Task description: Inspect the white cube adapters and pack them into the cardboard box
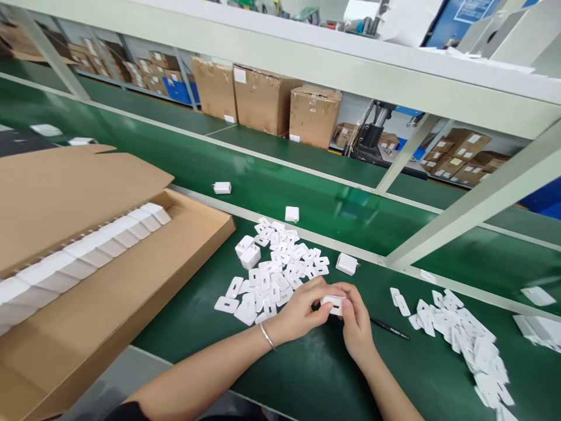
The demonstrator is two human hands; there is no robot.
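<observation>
Both hands meet around a small white charger piece (333,304) with a dark slot facing up. My left hand (304,310), a bracelet at its wrist, pinches the piece's left end. My right hand (357,321) grips its right end with thumb and fingers. Just beyond my left hand lies a spread of flat white slotted plates (275,263). Two white charger blocks (250,256) stand at the left of that spread, and a white charger with prongs (346,264) lies beyond my hands. A black pen (390,329) is on the green table right of my right hand.
An open cardboard box (188,257) at the left holds a row of white chargers (92,251). More white plates (473,345) are heaped at the right. A green conveyor belt (263,175) carries scattered white pieces past the table, behind a slanted metal post (477,199).
</observation>
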